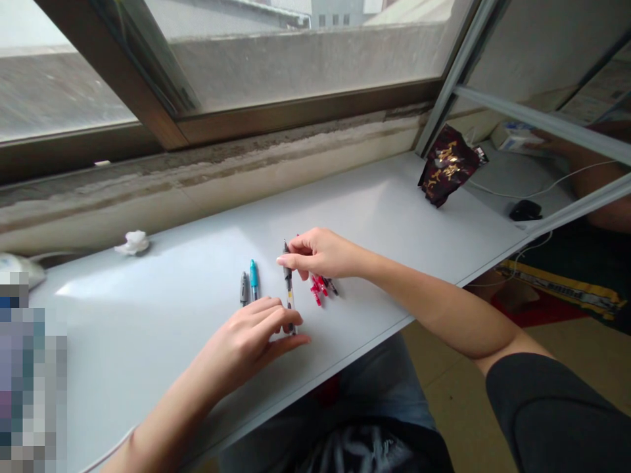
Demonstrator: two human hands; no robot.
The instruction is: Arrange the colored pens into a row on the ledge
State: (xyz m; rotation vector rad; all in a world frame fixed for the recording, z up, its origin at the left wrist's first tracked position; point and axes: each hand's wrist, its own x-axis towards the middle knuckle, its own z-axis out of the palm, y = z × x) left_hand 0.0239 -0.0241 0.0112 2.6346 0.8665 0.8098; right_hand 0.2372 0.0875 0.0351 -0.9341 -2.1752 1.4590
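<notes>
On the white desk [162,328] a black pen [288,282] lies between both hands. My right hand [323,255] pinches its upper end with curled fingers. My left hand [246,341] holds its lower end, fingers pressed on it. Just left of it lie a grey pen [243,289] and a teal pen [254,278], side by side. Red pens [316,290] lie partly hidden under my right hand.
A crumpled white paper [132,242] sits near the wall at the back left. A dark red snack bag [447,165] stands at the far right by a metal frame [542,121]. Beyond it lie a black mouse [525,210] and another person's arm [586,164].
</notes>
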